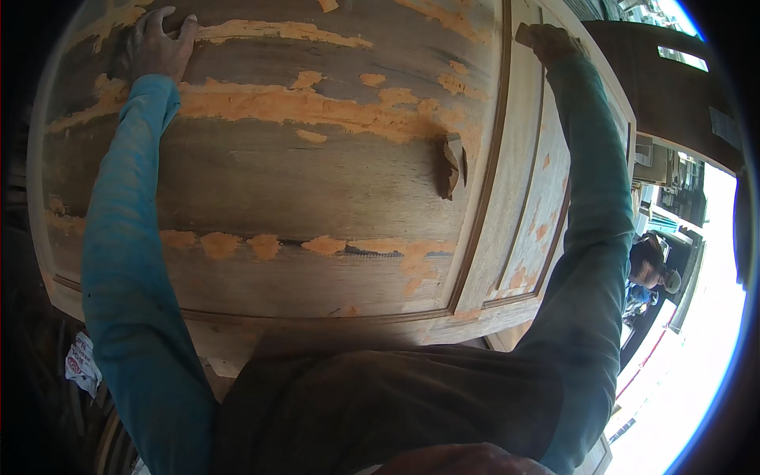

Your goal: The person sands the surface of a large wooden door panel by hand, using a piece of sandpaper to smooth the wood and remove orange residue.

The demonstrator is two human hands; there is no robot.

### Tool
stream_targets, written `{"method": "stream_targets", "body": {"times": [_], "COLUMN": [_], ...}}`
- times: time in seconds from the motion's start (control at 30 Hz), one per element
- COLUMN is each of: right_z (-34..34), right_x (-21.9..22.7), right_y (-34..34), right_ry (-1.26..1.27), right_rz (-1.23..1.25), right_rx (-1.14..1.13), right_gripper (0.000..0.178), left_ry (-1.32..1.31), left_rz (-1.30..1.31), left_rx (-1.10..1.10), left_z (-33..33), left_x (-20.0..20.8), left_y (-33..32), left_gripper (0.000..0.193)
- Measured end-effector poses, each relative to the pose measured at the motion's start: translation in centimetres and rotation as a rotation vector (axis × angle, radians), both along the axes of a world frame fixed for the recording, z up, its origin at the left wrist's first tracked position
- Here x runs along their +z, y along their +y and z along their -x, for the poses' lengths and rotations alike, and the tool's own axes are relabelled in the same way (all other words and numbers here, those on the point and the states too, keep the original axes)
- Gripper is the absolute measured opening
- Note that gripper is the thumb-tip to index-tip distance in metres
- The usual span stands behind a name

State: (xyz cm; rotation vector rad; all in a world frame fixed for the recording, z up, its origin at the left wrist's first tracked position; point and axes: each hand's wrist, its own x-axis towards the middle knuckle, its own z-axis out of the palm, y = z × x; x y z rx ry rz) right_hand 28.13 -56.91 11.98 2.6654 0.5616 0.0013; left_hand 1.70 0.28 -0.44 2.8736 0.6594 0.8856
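A large wooden door panel (pixel 317 182) lies in front of me, with orange filler (pixel 293 107) smeared in bands and patches over its boards. My left hand (pixel 162 47) rests on the far left of the panel, fingers apart and holding nothing. At the far right, my right hand (pixel 552 45) is closed around a small brown sanding block (pixel 523 34), pressed to the door's raised frame. Most of the block is hidden by the fingers. A folded, creased piece of brown sandpaper (pixel 452 166) lies on the panel between my arms, nearer the right side.
Raised moulding (pixel 484 202) divides the wide panel from a narrower one at right. Beyond the door's right edge another person (pixel 649 265) is low down, near stacked materials. A dark brown board (pixel 673 87) stands at the far right. A white printed bag (pixel 81 364) lies at lower left.
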Motion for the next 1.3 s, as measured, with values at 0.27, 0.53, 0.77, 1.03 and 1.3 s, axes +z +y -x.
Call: {"method": "stream_targets", "body": {"times": [0.27, 0.53, 0.77, 1.03, 1.3], "right_z": [-3.8, -0.8, 0.7, -1.4, 3.8], "right_x": [-4.7, -1.4, -0.9, -3.1, 0.7], "right_y": [-2.8, 1.5, 0.5, -0.7, 3.3], "right_ry": [0.001, 0.073, 0.122, -0.103, 0.146], "right_rz": [-0.276, -0.041, -0.05, -0.101, -0.021], "right_rx": [0.0, 0.034, 0.035, -0.114, -0.034], "right_gripper": [0.035, 0.026, 0.034, 0.028, 0.031], "left_ry": [0.117, 0.097, 0.098, 0.079, 0.085], "left_rz": [0.067, 0.084, 0.069, 0.112, 0.129], "left_rx": [0.049, 0.033, 0.064, 0.023, 0.064], "left_z": [-0.6, 0.0, 0.1, -0.9, 0.9], "left_x": [0.4, 0.5, 0.0, 1.2, 2.3], "left_y": [-0.3, -0.2, -0.1, -1.6, -2.3], "left_gripper": [0.058, 0.058, 0.057, 0.054, 0.045]}}
